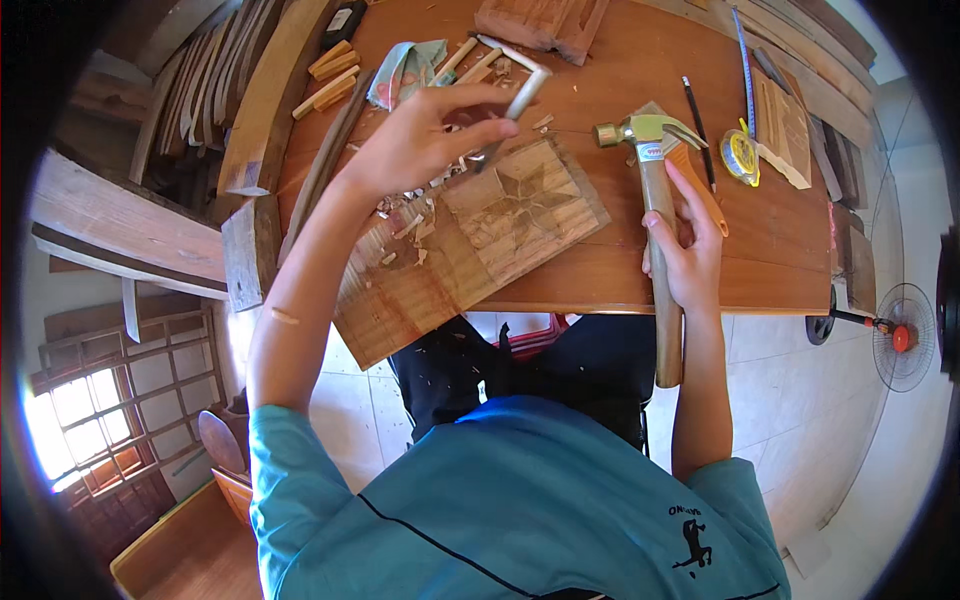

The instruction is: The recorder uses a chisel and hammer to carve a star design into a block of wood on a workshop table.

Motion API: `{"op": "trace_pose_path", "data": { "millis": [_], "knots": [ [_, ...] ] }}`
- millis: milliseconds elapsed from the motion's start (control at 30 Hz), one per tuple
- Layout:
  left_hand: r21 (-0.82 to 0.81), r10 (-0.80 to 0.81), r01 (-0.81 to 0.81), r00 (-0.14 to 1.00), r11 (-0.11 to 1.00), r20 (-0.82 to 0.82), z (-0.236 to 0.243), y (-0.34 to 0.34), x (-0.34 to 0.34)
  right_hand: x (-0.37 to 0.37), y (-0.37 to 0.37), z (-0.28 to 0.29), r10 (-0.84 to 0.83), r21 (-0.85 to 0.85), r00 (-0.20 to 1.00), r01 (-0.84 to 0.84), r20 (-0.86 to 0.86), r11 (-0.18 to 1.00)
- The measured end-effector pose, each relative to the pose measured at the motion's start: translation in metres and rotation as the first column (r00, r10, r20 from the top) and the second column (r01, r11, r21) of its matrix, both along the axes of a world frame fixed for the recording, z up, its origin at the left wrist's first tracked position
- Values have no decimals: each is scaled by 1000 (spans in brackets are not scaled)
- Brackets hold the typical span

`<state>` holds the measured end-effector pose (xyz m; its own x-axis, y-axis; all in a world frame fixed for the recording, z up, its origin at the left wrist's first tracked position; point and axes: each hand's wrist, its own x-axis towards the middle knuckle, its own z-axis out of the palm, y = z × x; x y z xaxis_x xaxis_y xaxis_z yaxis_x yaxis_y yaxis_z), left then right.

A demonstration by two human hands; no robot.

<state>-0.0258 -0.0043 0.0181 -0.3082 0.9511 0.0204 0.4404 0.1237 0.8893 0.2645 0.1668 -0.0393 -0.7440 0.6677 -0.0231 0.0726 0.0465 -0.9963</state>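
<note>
Your left grip (425,140) is clamping a slim metal tool (527,92) above the star-patterned wooden board (525,215) — I cannot tell whether its tip is touching. Your right grip (690,255) is wrapping the hammer (662,290) by its wooden handle, head uppermost. The board is lying on the table (775,265), one end overhanging the near edge — shavings (410,225) are littering its left part, and a tape measure (740,157) is resting to the right.
</note>
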Motion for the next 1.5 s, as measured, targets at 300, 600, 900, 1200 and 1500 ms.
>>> {"op": "trace_pose_path", "data": {
  "millis": [300, 600, 900, 1200, 1500],
  "knots": [
    [39, -38, 37, 999, 999, 37, -24, 10, 2, -3, -1, 0, -26, 37, 999, 25, 25, 999],
    [89, -99, 84, 979, 992, 181, -31, 14, 4, -5, -3, 3, -33, 12, 999, 32, 32, 999],
    [133, -95, 70, 977, 989, 193, -37, 18, 7, -2, 3, 9, -17, -36, 999, 18, 28, 999],
    [74, -111, 103, 987, 992, 117, -37, 23, 10, -5, 10, 58, 13, 140, 999, -6, -49, 990],
    [11, -192, 193, 973, 981, 130, -45, 31, 10, -6, 7, 68, 62, 198, 997, -71, 53, 978]
  ]
}}
